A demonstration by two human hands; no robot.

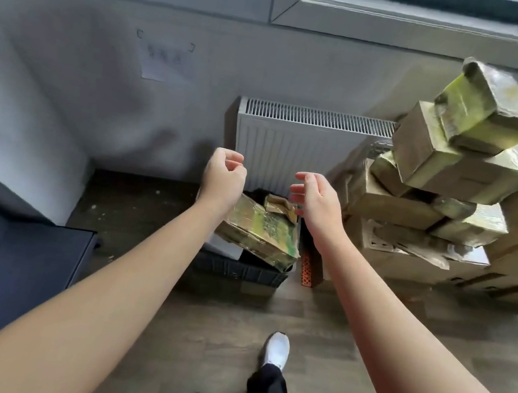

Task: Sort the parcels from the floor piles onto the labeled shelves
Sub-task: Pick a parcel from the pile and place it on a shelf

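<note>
Above the crate [240,272], both my arms reach out.
- Left hand [225,173]: fingers loosely curled, holding nothing.
- Right hand [315,199]: fingers relaxed, slightly spread, also empty.
- Parcel [259,231]: taped, tilted, lying in the crate with one end over the rim, below and between my hands, untouched.
- Small parcel [278,204]: behind the first; it seems to sit in the crate too, though blur hides its base.
- Orange strip [307,269]: upright, just right of the crate.
- Radiator [308,146]: white, behind the crate.
- Pile [453,177]: parcels stacked unevenly at right, the top box tilted.
- Cabinet [10,248]: dark, at left.
</note>
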